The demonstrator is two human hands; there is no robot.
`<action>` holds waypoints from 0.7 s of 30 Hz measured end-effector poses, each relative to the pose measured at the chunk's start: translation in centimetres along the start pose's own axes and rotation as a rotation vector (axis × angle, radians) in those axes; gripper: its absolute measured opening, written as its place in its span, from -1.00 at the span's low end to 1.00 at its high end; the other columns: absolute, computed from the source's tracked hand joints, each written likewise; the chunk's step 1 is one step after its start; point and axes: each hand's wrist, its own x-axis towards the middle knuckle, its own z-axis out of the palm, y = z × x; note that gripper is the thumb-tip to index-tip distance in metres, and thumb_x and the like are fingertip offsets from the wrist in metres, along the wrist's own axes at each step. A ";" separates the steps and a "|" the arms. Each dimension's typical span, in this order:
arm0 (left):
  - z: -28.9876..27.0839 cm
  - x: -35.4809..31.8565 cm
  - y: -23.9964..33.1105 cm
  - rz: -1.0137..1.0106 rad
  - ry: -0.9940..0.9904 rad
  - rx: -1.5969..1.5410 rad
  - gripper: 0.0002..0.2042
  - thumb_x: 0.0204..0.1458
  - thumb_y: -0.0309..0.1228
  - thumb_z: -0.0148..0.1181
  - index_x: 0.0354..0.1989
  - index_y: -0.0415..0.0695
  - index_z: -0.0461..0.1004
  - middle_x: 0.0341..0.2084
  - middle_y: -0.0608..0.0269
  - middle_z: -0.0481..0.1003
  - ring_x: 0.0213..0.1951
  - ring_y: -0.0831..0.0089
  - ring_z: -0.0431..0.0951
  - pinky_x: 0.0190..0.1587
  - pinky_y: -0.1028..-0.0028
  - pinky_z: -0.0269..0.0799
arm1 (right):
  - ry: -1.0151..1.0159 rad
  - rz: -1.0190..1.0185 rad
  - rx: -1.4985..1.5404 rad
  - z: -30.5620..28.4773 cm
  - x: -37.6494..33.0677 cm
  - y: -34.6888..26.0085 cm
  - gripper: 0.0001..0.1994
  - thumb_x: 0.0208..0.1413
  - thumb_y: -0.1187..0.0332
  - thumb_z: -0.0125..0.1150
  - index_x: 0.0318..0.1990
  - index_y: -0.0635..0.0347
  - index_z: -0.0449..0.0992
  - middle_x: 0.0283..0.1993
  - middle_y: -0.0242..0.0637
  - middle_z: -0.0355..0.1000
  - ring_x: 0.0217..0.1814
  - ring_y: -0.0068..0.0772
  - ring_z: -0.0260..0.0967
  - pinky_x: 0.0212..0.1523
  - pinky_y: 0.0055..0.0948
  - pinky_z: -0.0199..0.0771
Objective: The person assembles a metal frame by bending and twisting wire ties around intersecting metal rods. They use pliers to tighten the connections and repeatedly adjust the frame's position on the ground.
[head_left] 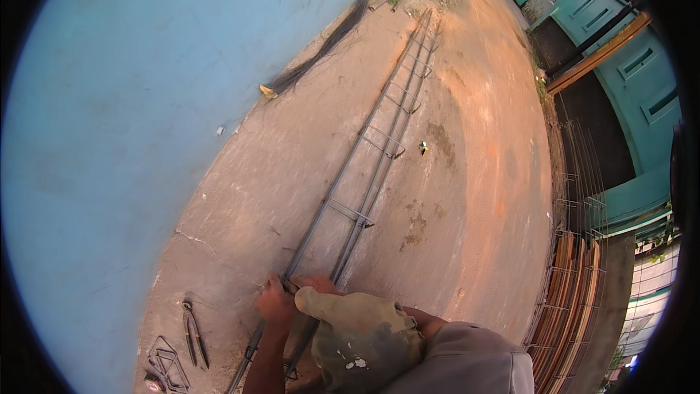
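A long, narrow rebar cage [362,135] lies on the ground and stretches away from me, its parallel steel bars joined by rectangular stirrups. My left hand [275,303] is closed around the left bar at the near part of the cage. Against the same spot, my right hand [319,284] has its fingers drawn together near the bar; olive cloth [364,335] with white spots partly covers it. What the right fingers pinch is too small to make out. To the left of my left forearm lie pincers [192,332] with dark handles and some loose bent stirrups [169,365].
A pale blue wall [109,138] rises along the left. Beside it lies a bundle of thin dark wire [321,55]. A small round object [154,383] sits near the stirrups. Rusty bars [565,306] and a green gate [620,66] line the right side.
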 end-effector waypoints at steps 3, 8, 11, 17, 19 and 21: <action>-0.3 0.9 0.7 0.152 -0.064 0.085 -0.68 -0.02 -0.25 0.16 -0.15 -0.18 0.38 -0.53 -0.01 0.54 -0.49 -0.03 0.59 -0.45 0.09 0.49 | -0.008 -0.009 -0.222 -0.7 -0.2 1.5 -0.80 0.09 0.22 0.14 -0.26 0.13 0.46 -0.45 -0.05 0.46 -0.34 0.12 0.44 -0.31 -0.07 0.39; 0.0 1.8 -2.1 0.115 -0.159 0.194 -0.73 0.00 -0.29 0.14 -0.17 -0.15 0.42 -0.54 0.05 0.56 -0.48 0.13 0.62 -0.43 0.16 0.52 | -0.106 0.025 -0.290 0.0 1.9 -1.4 -0.84 0.10 0.25 0.11 -0.40 0.11 0.49 -0.42 -0.02 0.47 -0.32 0.14 0.43 -0.32 -0.05 0.38; -1.7 2.3 -0.6 -0.168 -0.232 -0.105 -0.51 -0.09 -0.38 0.21 0.07 -0.24 0.38 -0.34 -0.18 0.56 -0.20 -0.04 0.57 -0.14 0.13 0.47 | -0.053 0.139 -0.372 -0.1 1.7 -2.0 -0.80 0.17 0.18 0.10 -0.27 0.11 0.49 -0.36 0.04 0.47 -0.28 0.23 0.42 -0.33 0.03 0.39; -3.7 2.2 -3.7 -0.414 -0.153 -0.858 -0.45 -0.13 -0.53 0.29 0.12 -0.31 0.32 -0.34 -0.03 0.60 -0.24 0.34 0.60 -0.14 0.36 0.49 | -0.091 0.130 -0.411 -0.7 1.9 -6.2 -0.79 0.18 0.21 0.14 -0.37 0.16 0.48 -0.52 0.08 0.40 -0.44 0.28 0.35 -0.48 0.01 0.31; -3.3 3.3 -2.0 -0.379 -0.123 -0.822 -0.44 -0.13 -0.54 0.31 0.13 -0.31 0.31 -0.37 -0.01 0.60 -0.26 0.34 0.61 -0.17 0.37 0.50 | -0.079 0.145 -0.421 -1.0 2.1 -6.1 -0.79 0.19 0.21 0.13 -0.35 0.16 0.49 -0.51 0.11 0.40 -0.41 0.32 0.34 -0.47 0.02 0.30; -3.2 3.5 -0.8 -0.348 -0.088 -0.794 -0.43 -0.12 -0.55 0.32 0.13 -0.32 0.30 -0.39 0.00 0.59 -0.27 0.34 0.61 -0.20 0.39 0.51 | -0.075 0.133 -0.390 -0.8 2.1 -4.0 -0.78 0.20 0.20 0.12 -0.34 0.16 0.50 -0.49 0.14 0.40 -0.38 0.34 0.35 -0.45 0.02 0.31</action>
